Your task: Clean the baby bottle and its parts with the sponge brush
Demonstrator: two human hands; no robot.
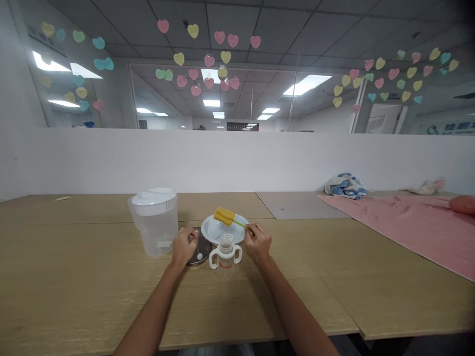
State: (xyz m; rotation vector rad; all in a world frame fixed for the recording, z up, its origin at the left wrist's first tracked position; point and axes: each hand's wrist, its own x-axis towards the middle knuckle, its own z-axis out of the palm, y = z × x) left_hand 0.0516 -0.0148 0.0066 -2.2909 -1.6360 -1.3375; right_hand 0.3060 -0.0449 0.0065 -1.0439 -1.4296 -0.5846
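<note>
My right hand (259,241) is closed on the thin green handle of a sponge bottle brush (224,216), whose yellow head points left over a white divided plate (211,233). Pinched together, the fingers of my left hand (183,245) are above a round metal dish (204,243). A thin pale straw (198,248) with a white round end (199,256) hangs from them over the dish. Between my hands, a clear baby bottle (225,266) stands upright and uncapped, with a white two-handled ring (213,258) round its neck and red print on its side.
Left of my left hand stands a clear pitcher (158,230) with a white lid, holding clear liquid. A pink cloth (401,222) covers the table's right side, with a crumpled blue-and-white cloth (346,187) behind it. A white wall (222,160) borders the table's back.
</note>
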